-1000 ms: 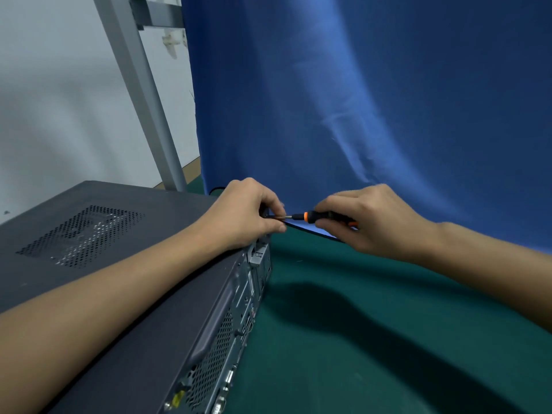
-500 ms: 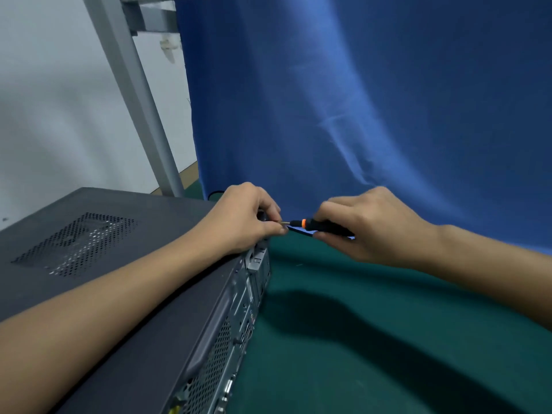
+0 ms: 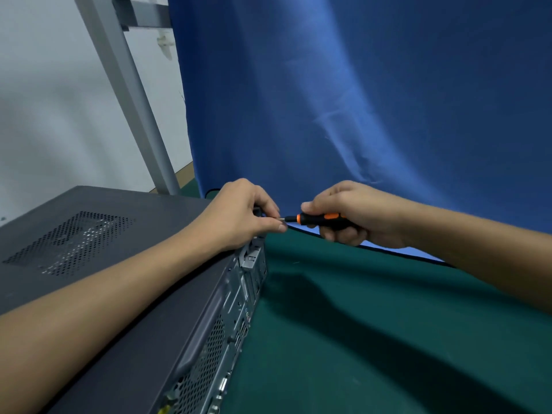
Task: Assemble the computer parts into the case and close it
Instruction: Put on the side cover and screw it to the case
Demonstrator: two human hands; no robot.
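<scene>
A dark grey computer case (image 3: pixel 125 264) lies flat on the left, its lid on and its rear panel with ports and vents facing right. My left hand (image 3: pixel 242 216) rests on the case's far rear corner, fingers curled and pinching around the screwdriver's metal tip. My right hand (image 3: pixel 355 213) grips the black and orange screwdriver (image 3: pixel 319 219), held level and pointing left at that corner. The screw itself is hidden by my left fingers.
A green cloth (image 3: pixel 373 339) covers the table to the right of the case. A blue curtain (image 3: pixel 358 100) hangs close behind my hands. A grey metal post (image 3: pixel 125 94) rises behind the case at the left.
The screwdriver handle has rotated in my right hand; an orange band now shows on top. Both hands stay at the rear corner. The view shifted slightly.
</scene>
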